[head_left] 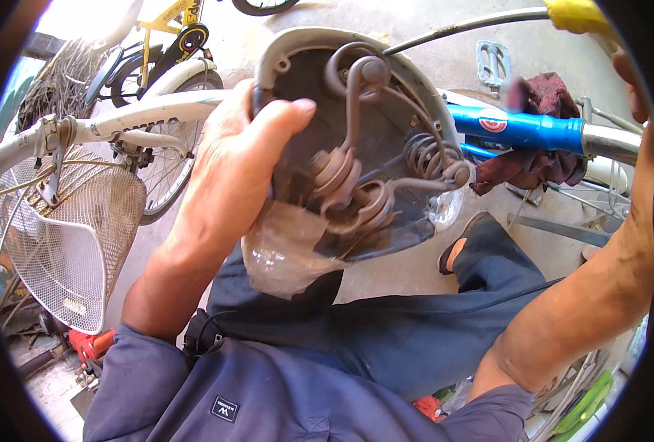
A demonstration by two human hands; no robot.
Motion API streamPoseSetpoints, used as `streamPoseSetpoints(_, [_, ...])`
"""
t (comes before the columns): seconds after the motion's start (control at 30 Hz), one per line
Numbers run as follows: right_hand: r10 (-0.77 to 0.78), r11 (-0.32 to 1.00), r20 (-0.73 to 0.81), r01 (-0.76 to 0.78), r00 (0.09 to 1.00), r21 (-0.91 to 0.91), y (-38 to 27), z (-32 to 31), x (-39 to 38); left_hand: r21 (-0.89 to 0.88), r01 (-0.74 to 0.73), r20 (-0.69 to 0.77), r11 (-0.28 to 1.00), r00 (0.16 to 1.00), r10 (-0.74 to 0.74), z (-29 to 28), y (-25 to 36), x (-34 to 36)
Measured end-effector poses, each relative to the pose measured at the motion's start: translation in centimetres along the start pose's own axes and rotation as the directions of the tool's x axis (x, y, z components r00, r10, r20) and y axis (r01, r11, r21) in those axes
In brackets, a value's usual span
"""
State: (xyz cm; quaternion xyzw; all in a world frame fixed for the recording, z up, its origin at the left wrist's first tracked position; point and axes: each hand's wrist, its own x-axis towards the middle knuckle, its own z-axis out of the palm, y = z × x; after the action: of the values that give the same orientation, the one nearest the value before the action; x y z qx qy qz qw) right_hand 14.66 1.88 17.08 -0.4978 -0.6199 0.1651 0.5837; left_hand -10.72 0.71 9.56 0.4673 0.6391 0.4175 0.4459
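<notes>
A bicycle saddle [301, 125] is held underside up, showing rusty coil springs [422, 155], a bent wire frame and torn clear plastic [279, 250] on its near edge. My left hand [235, 162] grips the saddle's left side, thumb over the rim. My right hand [629, 96] reaches up at the right rim of the view, mostly cut off, near a yellow object [577, 15]; what it holds, if anything, is unclear. Beyond the saddle lies a blue bicycle tube [515, 124] with a dark red rag [551, 99] round it.
A white bicycle frame [128, 110] with a wire basket [61, 258] stands at the left, a yellow bicycle [161, 29] behind it. A pedal [494, 62] is at the upper right, red tools [95, 342] at lower left. My legs [415, 331] are below the saddle.
</notes>
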Motion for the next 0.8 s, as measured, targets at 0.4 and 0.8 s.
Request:
streamPoseSetpoints(0.4, [-0.065, 0.997, -0.021, 0.064, 0.998, -0.051, 0.4, -0.1, 1.5, 0.057, -0.089, 0.143, 0.994, 0.986, 0.08, 3.0, 0.4, 4.3])
streamPoseSetpoints(0.8, [-0.116, 0.987, 0.019, 0.117, 0.993, -0.111, 0.6, 0.1, 3.1, 0.068, 0.05, 0.121, 0.996, 0.991, -0.058, 0.9, 2.2, 6.6])
